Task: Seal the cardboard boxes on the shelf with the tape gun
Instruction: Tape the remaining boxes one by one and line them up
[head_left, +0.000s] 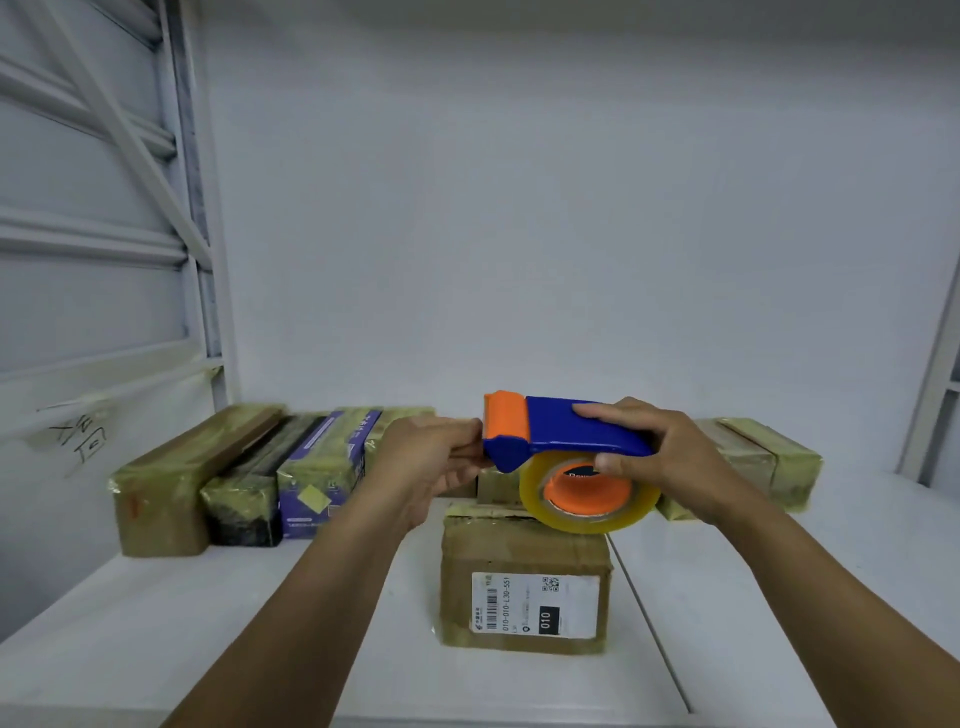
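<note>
Holding a light, rigid blue-and-orange plastic tape gun (561, 436) over a stiff brown cardboard box (524, 582): right hand (670, 457) fingers wrapping its body, left hand (421, 462) fingers pinching its orange front end.

A storeroom or parcel packing area: a white metal shelf (156, 613) fills the lower frame, with taped parcels (239, 478) ranked along its back, a carton bearing a shipping label (535, 605) at lower centre, and steel racking (171, 156) at upper left

Blue-and-orange tape gun (566, 441) in both hands' grip above a labelled cardboard box (524, 582) on white shelf (208, 623)
</note>
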